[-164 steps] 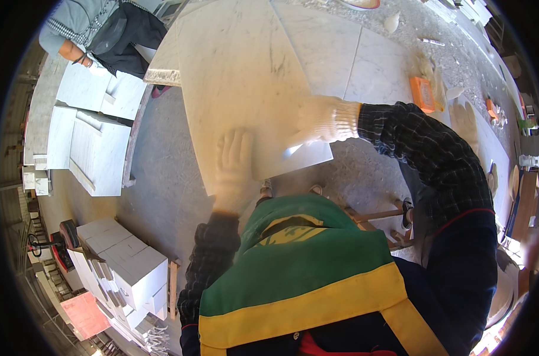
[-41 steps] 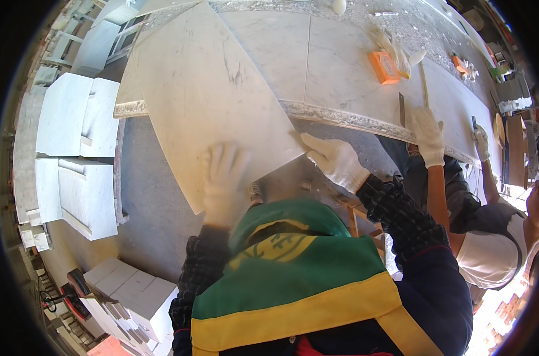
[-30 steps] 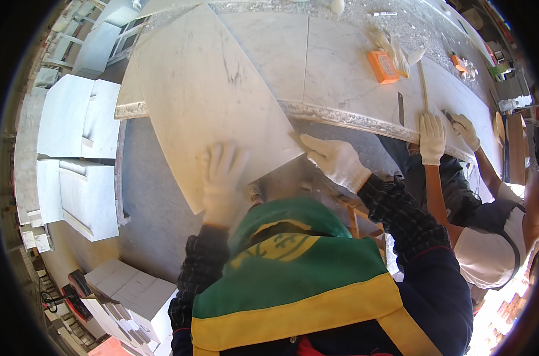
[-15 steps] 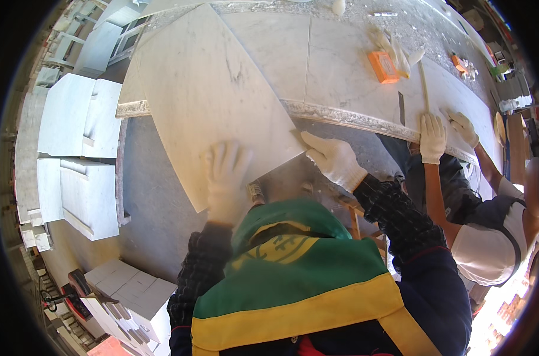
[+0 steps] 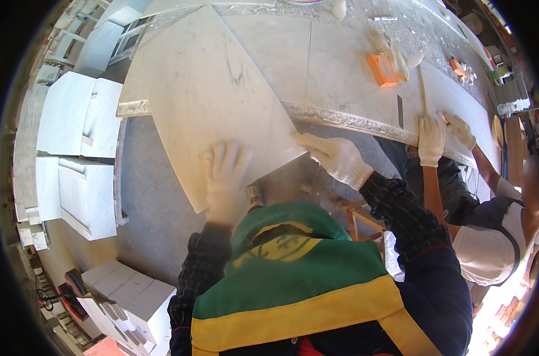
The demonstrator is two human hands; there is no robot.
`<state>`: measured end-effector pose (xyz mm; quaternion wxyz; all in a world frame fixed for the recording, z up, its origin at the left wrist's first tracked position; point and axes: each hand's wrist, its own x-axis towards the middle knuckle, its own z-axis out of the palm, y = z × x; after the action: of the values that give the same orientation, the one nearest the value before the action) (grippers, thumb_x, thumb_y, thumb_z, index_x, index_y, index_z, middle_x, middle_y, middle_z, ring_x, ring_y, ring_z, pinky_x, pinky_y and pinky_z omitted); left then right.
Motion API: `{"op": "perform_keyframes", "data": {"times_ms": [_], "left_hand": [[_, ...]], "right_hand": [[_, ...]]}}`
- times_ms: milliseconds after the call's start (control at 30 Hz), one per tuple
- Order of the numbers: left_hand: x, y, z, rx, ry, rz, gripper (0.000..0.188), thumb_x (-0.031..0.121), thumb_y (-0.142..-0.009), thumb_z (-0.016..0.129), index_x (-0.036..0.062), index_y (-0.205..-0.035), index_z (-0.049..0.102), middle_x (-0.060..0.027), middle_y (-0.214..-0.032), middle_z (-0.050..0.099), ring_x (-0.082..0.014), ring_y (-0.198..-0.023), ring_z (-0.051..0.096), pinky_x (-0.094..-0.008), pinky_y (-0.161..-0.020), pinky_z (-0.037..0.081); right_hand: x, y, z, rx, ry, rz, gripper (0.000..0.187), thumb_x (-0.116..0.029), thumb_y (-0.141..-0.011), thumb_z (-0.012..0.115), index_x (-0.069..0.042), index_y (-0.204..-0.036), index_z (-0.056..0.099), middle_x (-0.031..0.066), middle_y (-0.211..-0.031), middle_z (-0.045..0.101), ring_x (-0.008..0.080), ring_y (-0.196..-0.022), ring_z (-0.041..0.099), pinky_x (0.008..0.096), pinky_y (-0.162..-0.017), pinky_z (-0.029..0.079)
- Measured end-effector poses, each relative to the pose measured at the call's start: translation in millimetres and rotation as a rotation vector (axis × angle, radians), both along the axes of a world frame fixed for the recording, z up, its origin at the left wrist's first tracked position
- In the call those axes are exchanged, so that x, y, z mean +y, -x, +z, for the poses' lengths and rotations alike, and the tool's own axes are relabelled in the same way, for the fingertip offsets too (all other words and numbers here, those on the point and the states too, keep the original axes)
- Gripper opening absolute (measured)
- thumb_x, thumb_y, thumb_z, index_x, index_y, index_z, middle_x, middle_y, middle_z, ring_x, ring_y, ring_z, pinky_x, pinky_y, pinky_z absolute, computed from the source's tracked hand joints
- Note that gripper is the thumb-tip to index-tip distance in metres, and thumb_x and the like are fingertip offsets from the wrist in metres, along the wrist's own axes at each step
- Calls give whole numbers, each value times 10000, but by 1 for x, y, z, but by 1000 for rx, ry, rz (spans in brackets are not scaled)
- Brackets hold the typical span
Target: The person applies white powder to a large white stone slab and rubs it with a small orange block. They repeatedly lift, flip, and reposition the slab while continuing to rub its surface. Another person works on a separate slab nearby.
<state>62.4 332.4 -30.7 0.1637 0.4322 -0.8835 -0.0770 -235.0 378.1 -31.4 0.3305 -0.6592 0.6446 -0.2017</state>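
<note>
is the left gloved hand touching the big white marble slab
Touching: the head view shows the left gloved hand lying flat on the large white marble slab near its lower edge.

Strong daylight falls from above, and the pale stone slab is very bright, almost washed out, with only soft shadows. The fisheye lens bends straight edges near the rim and leaves a black border around. The gloved left hand looks hazy and slightly blurred.
</note>
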Motion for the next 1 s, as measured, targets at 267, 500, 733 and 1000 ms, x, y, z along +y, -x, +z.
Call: {"op": "perform_keyframes", "data": {"times_ms": [267, 500, 733, 1000], "left_hand": [[-4, -1, 3, -65, 29, -44, 637, 61, -771, 677, 97, -1403, 603, -187, -1519, 504, -437, -1459, 381, -581, -1256, 220], [0, 2, 4, 7, -15, -3, 620, -86, -787, 608, 99, -1378, 637, -153, -1518, 536, -408, -1469, 412, -587, -1262, 253], [-2, -2, -1, -45, -35, -29, 650, 83, -801, 679, 122, -1443, 587, -168, -1550, 484, -431, -1483, 358, -573, -1270, 209], [-2, -3, -3, -21, -38, -22, 642, 42, -822, 644, 132, -1455, 593, -167, -1577, 476, -418, -1510, 347, -576, -1277, 196]], "right_hand": [[-1, 0, -1, -135, 0, 55, 496, -217, -1019, 587, -265, -1512, 571, 170, -1241, 722, 324, -1029, 710, 373, -898, 559], [-3, 0, 6, 62, 11, 117, 507, -318, -1010, 577, -269, -1514, 552, 168, -1177, 731, 356, -1013, 703, 416, -872, 558], [-5, -4, 12, 107, 36, 142, 505, -329, -1016, 563, -261, -1516, 548, 163, -1200, 731, 376, -1042, 698, 432, -878, 555], [-8, 0, 7, 47, -57, 135, 516, -372, -1038, 560, -256, -1539, 526, 148, -1285, 714, 344, -1108, 693, 393, -930, 548]]}}
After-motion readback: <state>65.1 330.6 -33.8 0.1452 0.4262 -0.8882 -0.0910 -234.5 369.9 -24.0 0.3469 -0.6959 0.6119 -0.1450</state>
